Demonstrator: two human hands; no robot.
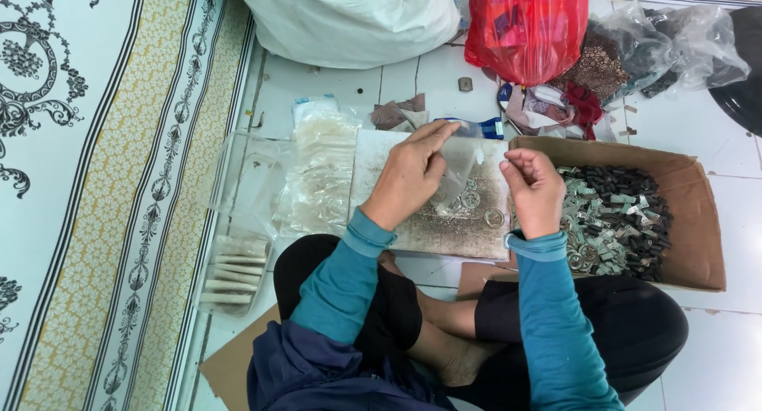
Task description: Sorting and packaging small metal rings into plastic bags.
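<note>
One head-worn view looks steeply down, fairly close, over lap and tiled floor (714,165).

The work board (432,220) lies on the floor directly ahead of the seated person's crossed legs. Metal rings (476,204) rest on the board. The cardboard box (698,220) abuts the board at 3 o'clock and contains small metal parts (615,220). A pile of plastic bags (321,173) lies at 9 o'clock from the board. A container of packed rolls (234,272) sits at 8 o'clock. At 12 o'clock lies a sack (349,18); a tied bag (528,26) stands at 1 o'clock.
</note>
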